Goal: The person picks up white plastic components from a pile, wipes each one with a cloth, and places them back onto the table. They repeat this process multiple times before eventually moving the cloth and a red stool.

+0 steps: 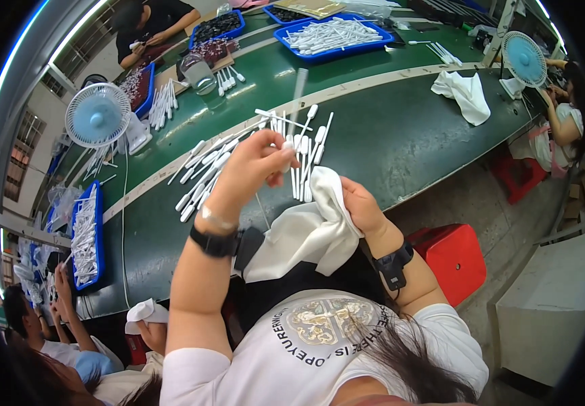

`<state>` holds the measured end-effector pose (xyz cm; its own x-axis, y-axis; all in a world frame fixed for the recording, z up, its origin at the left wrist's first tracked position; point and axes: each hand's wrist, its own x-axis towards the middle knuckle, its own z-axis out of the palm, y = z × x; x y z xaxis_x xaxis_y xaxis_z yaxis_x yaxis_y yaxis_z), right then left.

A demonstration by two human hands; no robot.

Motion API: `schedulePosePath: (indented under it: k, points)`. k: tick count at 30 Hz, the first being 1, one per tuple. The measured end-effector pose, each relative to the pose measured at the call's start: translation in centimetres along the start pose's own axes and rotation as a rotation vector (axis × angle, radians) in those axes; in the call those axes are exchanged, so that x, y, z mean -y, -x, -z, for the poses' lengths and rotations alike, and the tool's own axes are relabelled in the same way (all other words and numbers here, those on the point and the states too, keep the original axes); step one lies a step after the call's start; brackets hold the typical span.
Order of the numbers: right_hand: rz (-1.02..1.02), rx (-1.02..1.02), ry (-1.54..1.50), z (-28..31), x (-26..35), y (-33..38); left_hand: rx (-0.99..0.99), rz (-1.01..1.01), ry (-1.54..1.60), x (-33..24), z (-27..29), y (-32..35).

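My left hand [257, 164] is raised over the table, its fingers pinched round the thick end of a white plastic stick [298, 101]. The stick points up and away and is smeared by motion. In my right hand [361, 206] a white cloth [306, 233] is gripped at its upper part; the rest hangs in folds over the table's near edge and my lap. Beyond and beside my left hand lie loose white sticks [201, 177], each with a thin stem and a thicker rounded end. More such sticks [316, 145] lie just past the cloth.
Blue trays of white sticks stand at the far side [336, 51] and at left [87, 237]. Two fans [98, 115] [524, 57] stand at the sides. A clear jar [198, 74] and another white cloth [465, 95] lie farther off. A red stool [451, 264] is at right. Other people sit around.
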<state>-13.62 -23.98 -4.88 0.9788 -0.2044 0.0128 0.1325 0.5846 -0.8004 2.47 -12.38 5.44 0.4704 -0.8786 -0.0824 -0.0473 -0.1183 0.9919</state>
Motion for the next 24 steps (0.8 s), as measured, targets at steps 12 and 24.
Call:
schedulePosePath:
  k: [12,24]
  points:
    - [0.089,-0.039,0.735,-1.3,-1.5,-7.3,0.095,0.068,0.559,6.8,-3.4,10.2]
    - [0.098,0.049,0.697,1.1,0.4,-13.1,-0.094,0.007,0.457,8.3,-0.1,4.4]
